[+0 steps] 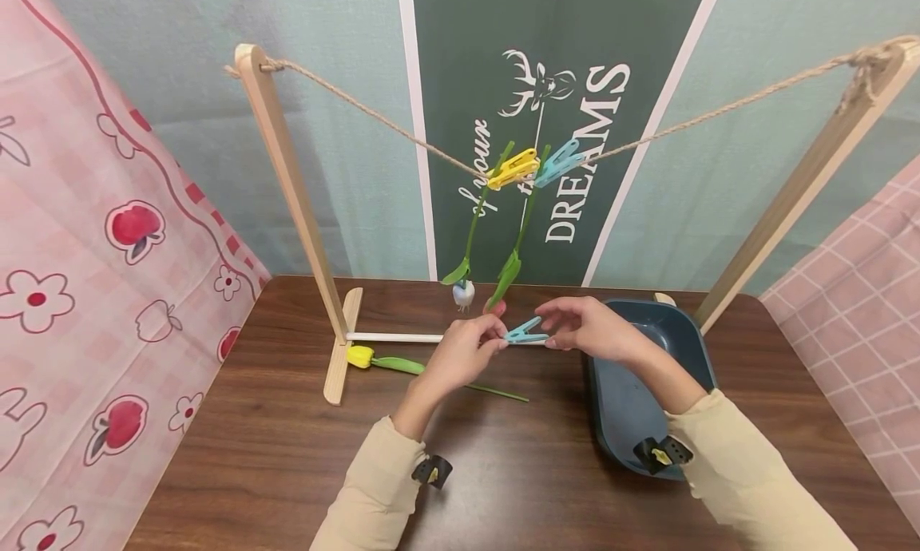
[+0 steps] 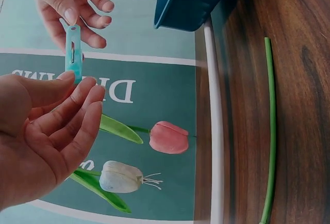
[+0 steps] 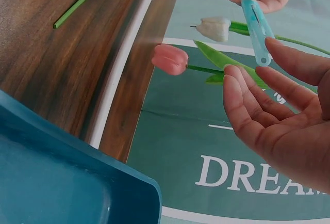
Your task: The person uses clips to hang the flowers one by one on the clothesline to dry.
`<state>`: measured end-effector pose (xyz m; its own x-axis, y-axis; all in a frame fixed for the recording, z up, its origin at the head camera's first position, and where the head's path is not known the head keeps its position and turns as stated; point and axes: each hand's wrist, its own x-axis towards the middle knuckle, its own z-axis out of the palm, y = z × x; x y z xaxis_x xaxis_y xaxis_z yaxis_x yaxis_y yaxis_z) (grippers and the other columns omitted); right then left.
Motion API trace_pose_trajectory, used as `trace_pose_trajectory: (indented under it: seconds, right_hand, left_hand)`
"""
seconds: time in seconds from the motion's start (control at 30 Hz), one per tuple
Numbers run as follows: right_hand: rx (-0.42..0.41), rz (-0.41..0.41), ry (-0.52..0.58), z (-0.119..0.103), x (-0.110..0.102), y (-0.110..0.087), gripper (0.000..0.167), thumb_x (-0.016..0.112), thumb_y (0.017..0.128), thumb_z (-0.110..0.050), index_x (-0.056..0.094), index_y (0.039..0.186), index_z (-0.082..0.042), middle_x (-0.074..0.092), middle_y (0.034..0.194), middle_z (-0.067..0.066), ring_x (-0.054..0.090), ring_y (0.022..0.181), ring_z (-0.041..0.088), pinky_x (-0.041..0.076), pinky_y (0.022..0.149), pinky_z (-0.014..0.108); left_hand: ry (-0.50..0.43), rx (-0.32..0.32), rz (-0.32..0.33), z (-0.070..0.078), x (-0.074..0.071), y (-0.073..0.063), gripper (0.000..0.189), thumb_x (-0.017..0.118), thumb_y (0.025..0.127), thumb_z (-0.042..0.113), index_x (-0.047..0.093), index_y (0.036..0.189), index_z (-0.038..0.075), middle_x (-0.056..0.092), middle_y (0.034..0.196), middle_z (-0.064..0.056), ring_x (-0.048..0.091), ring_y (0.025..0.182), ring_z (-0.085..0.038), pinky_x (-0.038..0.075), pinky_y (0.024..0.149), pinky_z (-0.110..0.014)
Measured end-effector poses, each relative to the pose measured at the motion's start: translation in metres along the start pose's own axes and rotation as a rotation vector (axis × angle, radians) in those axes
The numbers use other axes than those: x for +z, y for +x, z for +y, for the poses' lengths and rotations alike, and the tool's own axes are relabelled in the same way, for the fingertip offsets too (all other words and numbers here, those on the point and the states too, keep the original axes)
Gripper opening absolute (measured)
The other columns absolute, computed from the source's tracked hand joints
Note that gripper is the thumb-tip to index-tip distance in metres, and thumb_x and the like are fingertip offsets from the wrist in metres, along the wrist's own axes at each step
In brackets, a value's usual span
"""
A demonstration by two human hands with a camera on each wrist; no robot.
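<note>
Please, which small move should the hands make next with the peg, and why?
Probably the right hand should pinch the spread ends of the held blue peg: they point toward it, while the left hand pinches the other end. The yellow flower lies unpegged on the table, whereas the white flower and pink flower hang from the rope.

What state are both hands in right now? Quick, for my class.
Left hand: holding a light-blue clothespin, pinched at one end.
Right hand: open, thumb and fingers apart by its other end; contact cannot be told.
</note>
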<state>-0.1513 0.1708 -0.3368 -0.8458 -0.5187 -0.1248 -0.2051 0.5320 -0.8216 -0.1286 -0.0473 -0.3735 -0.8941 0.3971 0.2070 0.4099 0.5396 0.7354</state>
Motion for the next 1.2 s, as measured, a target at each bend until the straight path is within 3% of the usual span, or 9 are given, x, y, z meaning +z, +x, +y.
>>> trace_pose_trajectory:
  seconds: [0.23, 0.47, 0.87, 1.2]
  right_hand:
    - [0.013, -0.013, -0.003, -0.0013, -0.0003, -0.0006, 0.036, 0.065, 0.079, 0.001, 0.055, 0.113, 0.008, 0.061, 0.091, 0.013, 0.060, 0.073, 0.018, 0.051, 0.065, 0.036]
    - [-0.004, -0.010, -0.005, -0.0026, -0.0001, 0.0005, 0.036, 0.066, 0.079, 0.000, 0.056, 0.113, 0.007, 0.062, 0.090, 0.011, 0.059, 0.072, 0.019, 0.050, 0.062, 0.029]
    - [0.022, -0.021, 0.021, -0.0018, 0.0005, 0.0015, 0.034, 0.067, 0.079, 0.000, 0.057, 0.110, 0.009, 0.062, 0.088, 0.012, 0.060, 0.075, 0.019, 0.051, 0.065, 0.029]
    - [0.015, -0.005, -0.021, -0.0016, 0.0007, 0.0012, 0.033, 0.070, 0.077, -0.003, 0.059, 0.106, 0.008, 0.063, 0.086, 0.011, 0.060, 0.074, 0.019, 0.049, 0.066, 0.029]
  left_hand:
    - [-0.001, 0.008, -0.011, 0.0013, -0.0016, 0.0000, 0.005, 0.062, 0.086, 0.009, 0.061, 0.085, 0.004, 0.059, 0.070, 0.002, 0.053, 0.064, -0.009, 0.043, 0.061, -0.021]
    - [-0.005, 0.016, -0.015, 0.0001, -0.0017, -0.0003, 0.005, 0.061, 0.087, 0.008, 0.061, 0.085, 0.004, 0.060, 0.073, 0.001, 0.055, 0.067, -0.008, 0.044, 0.064, -0.020]
    - [-0.012, 0.020, -0.010, -0.0023, -0.0012, -0.0010, 0.005, 0.061, 0.087, 0.008, 0.061, 0.085, 0.003, 0.058, 0.069, 0.002, 0.054, 0.064, -0.008, 0.043, 0.061, -0.021]
    - [-0.015, 0.019, -0.007, -0.0024, -0.0007, -0.0013, 0.004, 0.061, 0.087, 0.008, 0.061, 0.086, 0.004, 0.057, 0.069, 0.002, 0.052, 0.064, -0.009, 0.042, 0.060, -0.021]
